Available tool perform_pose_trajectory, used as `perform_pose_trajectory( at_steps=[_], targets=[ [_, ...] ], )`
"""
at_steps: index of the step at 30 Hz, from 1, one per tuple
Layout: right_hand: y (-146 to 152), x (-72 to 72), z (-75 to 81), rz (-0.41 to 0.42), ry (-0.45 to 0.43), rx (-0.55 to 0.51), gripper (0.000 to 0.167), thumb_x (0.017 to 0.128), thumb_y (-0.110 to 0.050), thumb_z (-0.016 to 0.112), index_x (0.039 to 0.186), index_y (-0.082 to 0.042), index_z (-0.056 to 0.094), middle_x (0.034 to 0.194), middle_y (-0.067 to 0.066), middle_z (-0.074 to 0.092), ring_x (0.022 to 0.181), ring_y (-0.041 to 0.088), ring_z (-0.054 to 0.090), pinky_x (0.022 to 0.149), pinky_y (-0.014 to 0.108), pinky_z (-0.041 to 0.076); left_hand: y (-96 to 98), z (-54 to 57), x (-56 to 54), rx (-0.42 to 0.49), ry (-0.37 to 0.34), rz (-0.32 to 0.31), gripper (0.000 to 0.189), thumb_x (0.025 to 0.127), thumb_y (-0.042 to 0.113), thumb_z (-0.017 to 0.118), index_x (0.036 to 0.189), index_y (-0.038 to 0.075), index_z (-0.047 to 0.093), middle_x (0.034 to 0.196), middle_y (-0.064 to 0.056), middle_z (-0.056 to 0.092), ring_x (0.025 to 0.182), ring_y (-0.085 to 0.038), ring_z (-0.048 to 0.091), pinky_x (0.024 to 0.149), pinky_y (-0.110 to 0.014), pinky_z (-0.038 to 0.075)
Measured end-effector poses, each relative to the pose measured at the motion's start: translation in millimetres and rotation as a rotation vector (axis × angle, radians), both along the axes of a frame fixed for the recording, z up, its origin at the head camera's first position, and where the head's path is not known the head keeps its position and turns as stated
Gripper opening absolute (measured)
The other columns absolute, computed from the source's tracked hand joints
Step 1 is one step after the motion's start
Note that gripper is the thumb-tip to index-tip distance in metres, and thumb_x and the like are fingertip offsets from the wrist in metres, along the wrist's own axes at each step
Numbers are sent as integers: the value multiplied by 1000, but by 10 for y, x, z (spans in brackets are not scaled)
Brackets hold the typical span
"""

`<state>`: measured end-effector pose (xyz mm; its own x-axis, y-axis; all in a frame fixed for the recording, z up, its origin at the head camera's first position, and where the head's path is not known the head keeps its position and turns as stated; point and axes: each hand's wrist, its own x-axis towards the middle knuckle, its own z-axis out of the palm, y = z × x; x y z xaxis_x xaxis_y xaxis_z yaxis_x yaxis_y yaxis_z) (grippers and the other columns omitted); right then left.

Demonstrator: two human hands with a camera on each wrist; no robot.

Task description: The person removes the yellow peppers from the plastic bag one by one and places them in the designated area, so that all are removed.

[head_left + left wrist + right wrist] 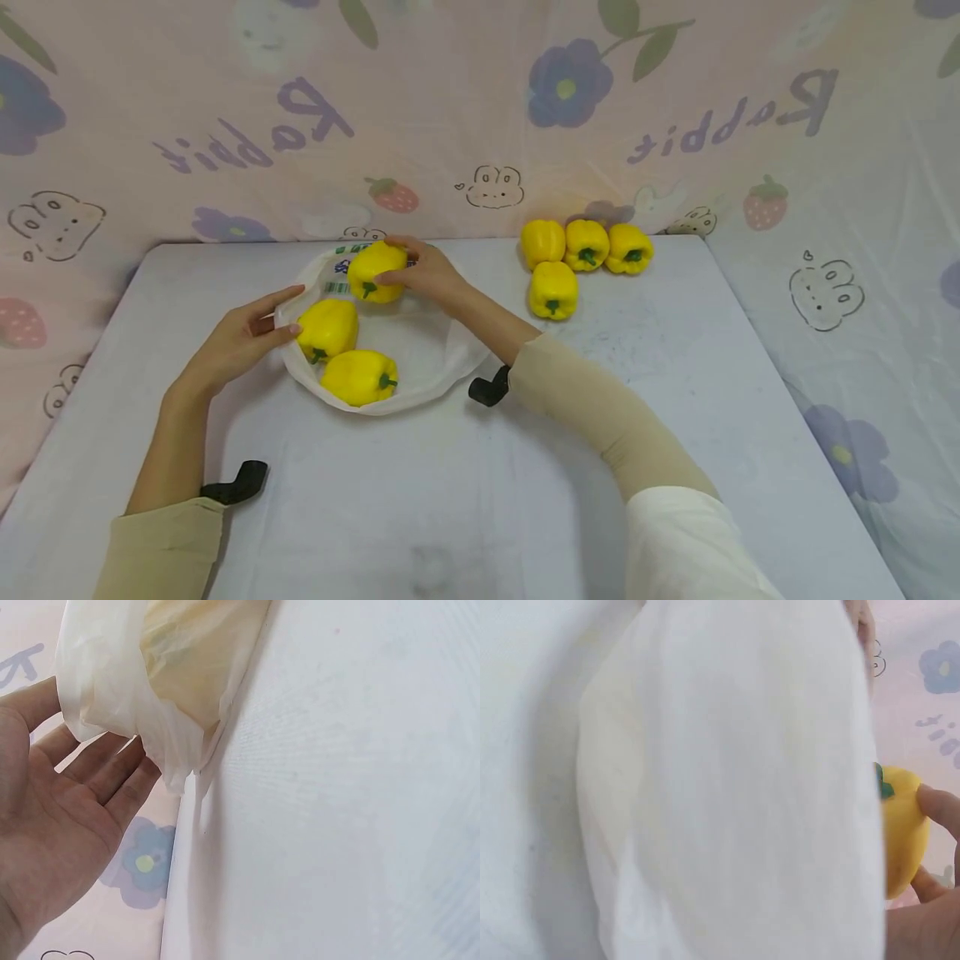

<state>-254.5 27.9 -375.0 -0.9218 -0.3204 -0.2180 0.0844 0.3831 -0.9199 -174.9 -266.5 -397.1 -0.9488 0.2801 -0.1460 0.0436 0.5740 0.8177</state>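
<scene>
Your right hand [426, 271] pinches blocky yellow green-stemmed pepper [369, 264], stem toward you, over far side of white plastic bag [420, 342]. Left hand [243, 333], thumb and forefinger spread, touches bag's left rim.

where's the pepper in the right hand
In the head view, the held pepper is left of centre, pinched by the right hand at the far side of the white bag, just beyond two other peppers.
</scene>
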Motion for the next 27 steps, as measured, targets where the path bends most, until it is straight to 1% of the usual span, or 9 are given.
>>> perform_pose_trajectory(
  at_steps=[6,9,10,13,16,17,24,25,27],
  targets=[
    [87,-19,91,10,-5,-56,63,87,-25,79,143,-31,51,142,3,49,121,18,51,99,29,48,-14,19,21,24,14,-7,63,99,29,63,156,20,36,159,-16,31,118,-24,53,81,-9,46],
    [157,-19,130,6,5,-66,63,86,-26,79,142,-32,53,142,2,49,122,18,50,101,30,46,-8,22,20,26,11,-10,63,99,29,63,156,20,36,160,-15,30,121,-30,51,84,-11,46],
    [182,-20,140,3,12,-70,63,85,-25,80,142,-32,53,143,2,49,122,18,50,100,30,46,-4,24,19,22,10,-10,64,99,30,63,156,21,35,160,-15,29,125,-33,50,88,-15,47],
    [264,-30,154,-4,23,-86,63,84,-23,80,141,-32,54,143,2,48,122,19,50,96,29,49,12,24,11,17,8,-17,64,99,30,62,156,20,34,160,-15,28,129,-39,46,92,-17,46],
    [342,-43,152,5,29,-119,64,84,-20,80,142,-31,53,145,2,45,122,20,51,91,28,53,23,28,10,17,17,-20,64,100,29,62,156,19,34,160,-16,29,131,-42,45,92,-14,44],
    [368,-46,150,13,36,-125,64,85,-20,80,142,-30,53,145,2,45,122,21,51,91,28,52,24,28,10,18,20,-22,64,100,29,62,156,19,34,160,-17,29,129,-41,46,88,-10,43],
    [523,-27,186,79,135,-153,65,87,-18,77,145,-27,50,147,-4,47,122,25,53,97,35,50,26,39,5,19,29,-29,63,100,28,62,156,18,35,159,-18,30,129,-42,46,85,-7,42],
    [545,-24,191,81,145,-153,65,87,-18,76,145,-27,50,147,-4,47,121,25,54,97,35,49,29,39,2,18,28,-29,63,100,28,62,156,19,35,159,-18,30,129,-42,46,86,-8,42],
    [590,-19,201,80,154,-153,64,87,-17,76,145,-27,50,147,-6,47,120,24,54,98,36,48,38,41,0,14,25,-29,63,100,29,62,156,19,34,159,-17,30,130,-42,46,94,-19,46]
  ],
)
